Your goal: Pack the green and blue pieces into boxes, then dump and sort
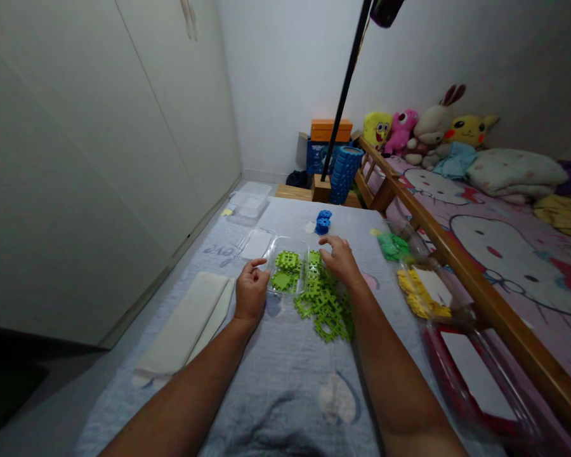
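A clear plastic box [288, 293] sits in the middle of the cloth-covered table with several lime-green interlocking pieces [288, 261] inside. My left hand [251, 289] is at the box's left side, its fingers curled and closed on the rim. Just right of the box, a heap of loose lime-green pieces [328, 308] lies on the cloth. Above the heap's far end is my right hand [337, 255], its thumb and index finger apart. I see nothing between them; its other fingers are partly hidden.
Blue pieces [323, 222] lie at the far side. Boxes of green [393, 247], yellow [421, 295] and red pieces [476, 374] line the right edge, beside a wooden bed rail [438, 235]. Folded cream cloth [185, 324], a clear lid [255, 244] and a clear tub [250, 200] are left.
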The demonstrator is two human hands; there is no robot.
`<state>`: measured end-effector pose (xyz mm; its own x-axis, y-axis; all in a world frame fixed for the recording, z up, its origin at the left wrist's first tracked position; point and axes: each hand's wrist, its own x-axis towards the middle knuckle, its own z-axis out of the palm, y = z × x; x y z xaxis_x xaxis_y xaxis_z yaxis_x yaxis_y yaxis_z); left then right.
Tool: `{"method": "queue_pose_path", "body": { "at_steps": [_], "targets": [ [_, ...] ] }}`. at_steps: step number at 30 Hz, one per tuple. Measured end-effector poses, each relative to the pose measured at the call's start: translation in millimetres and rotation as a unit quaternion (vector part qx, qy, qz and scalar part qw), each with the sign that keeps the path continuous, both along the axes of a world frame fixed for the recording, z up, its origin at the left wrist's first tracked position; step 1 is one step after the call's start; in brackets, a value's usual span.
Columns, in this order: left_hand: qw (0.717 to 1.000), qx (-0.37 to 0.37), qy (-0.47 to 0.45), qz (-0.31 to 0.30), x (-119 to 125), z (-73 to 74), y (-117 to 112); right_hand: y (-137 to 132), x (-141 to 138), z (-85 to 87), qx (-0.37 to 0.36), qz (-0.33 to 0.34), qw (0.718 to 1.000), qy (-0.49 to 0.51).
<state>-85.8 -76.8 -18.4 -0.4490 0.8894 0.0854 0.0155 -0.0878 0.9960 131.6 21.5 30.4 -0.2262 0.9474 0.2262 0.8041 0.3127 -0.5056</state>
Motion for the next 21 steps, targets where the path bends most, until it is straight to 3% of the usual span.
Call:
{"method": "queue_pose_path", "body": {
  "at_steps": [3, 7, 12, 21],
  "targets": [
    [1.0, 0.004, -0.006, 0.008, 0, 0.9, 0, 6, 12, -10.6, -0.047, -0.026, 0.998, -0.032],
    [1.0, 0.006, -0.007, 0.019, 0, 1.6, -1, 7, 9, -23.0, -0.105, 0.004, 0.991, -0.078],
    [0.999, 0.004, -0.006, 0.031, 2, 4.7, -2, 8, 3, -34.2, -0.092, -0.009, 0.993, -0.074],
    [1.0, 0.0, -0.005, 0.026, 1, 6.4, -2, 14, 14, -45.9, -0.07, -0.021, 0.993, 0.095]
  ]
}}
